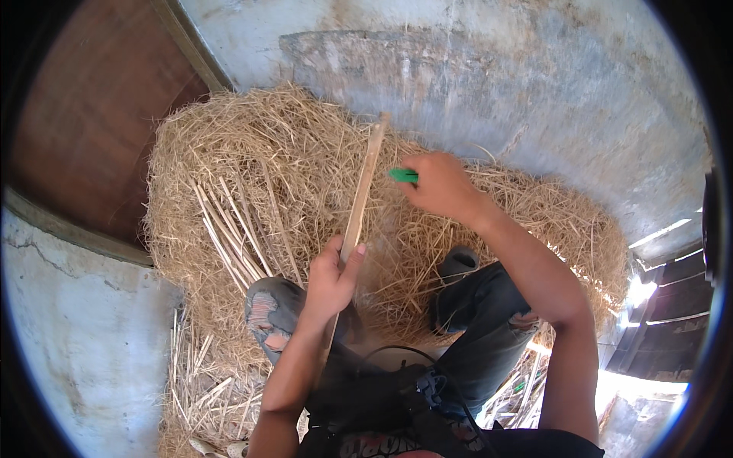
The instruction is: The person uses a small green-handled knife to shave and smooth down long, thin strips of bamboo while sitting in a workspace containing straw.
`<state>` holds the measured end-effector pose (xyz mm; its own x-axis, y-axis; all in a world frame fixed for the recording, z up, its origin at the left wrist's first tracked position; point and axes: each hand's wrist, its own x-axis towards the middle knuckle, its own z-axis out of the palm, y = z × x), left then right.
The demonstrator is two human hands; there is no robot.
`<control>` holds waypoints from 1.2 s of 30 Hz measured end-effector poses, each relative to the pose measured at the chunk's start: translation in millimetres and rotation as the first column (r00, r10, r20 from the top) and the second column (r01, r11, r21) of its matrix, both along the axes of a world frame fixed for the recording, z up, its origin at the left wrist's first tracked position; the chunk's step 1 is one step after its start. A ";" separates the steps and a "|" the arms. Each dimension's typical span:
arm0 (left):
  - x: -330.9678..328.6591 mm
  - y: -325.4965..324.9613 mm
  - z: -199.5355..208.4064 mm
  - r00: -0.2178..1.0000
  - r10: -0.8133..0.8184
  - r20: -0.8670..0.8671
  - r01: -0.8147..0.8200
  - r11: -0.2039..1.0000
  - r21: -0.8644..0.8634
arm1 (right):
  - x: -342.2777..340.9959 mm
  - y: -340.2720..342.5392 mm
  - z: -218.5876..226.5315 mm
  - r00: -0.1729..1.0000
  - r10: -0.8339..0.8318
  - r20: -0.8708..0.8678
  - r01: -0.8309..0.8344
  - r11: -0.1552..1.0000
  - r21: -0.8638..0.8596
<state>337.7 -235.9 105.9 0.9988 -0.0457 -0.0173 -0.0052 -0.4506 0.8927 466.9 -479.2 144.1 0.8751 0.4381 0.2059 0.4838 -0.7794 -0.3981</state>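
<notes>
A long, flat, pale strip of split bamboo (365, 179) slants up in front of me, its far end over the straw. My left hand (336, 276) is closed around its lower part, thumb laid along it. The strip's near end runs down beside my left forearm toward my lap. To the right of the strip's upper part, my right hand (439, 183) is closed on a small green object (403, 175). Only a short green end sticks out of the fist toward the strip; the rest is hidden, so its kind cannot be told. The green end and the strip are apart.
A big heap of dry straw (252, 145) lies ahead, against a grey-blue wall (534, 84). Thin pale sticks (233, 233) lie on it beside my left knee. More sticks (187, 374) lie at lower left. A brown panel (92, 114) stands at far left.
</notes>
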 end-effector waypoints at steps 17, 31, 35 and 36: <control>11.5 -1.4 -5.9 0.998 0.055 0.030 -0.057 0.995 0.079 | 1.6 51.2 -22.5 0.983 -0.137 0.122 0.162 0.960 -0.227; 5.6 -1.1 -0.6 1.000 0.006 -0.017 -0.006 1.000 -0.013 | 8.3 -9.4 14.0 0.917 -0.378 -0.131 0.392 0.913 0.111; 12.9 5.4 -2.2 0.998 0.050 -0.029 -0.051 0.998 -0.038 | -8.5 5.1 1.1 0.962 -0.098 -0.255 0.148 0.972 0.184; 13.4 4.0 0.7 0.998 0.054 -0.029 -0.056 0.997 -0.052 | -10.6 9.2 -0.5 0.968 -0.026 -0.250 0.075 0.979 0.188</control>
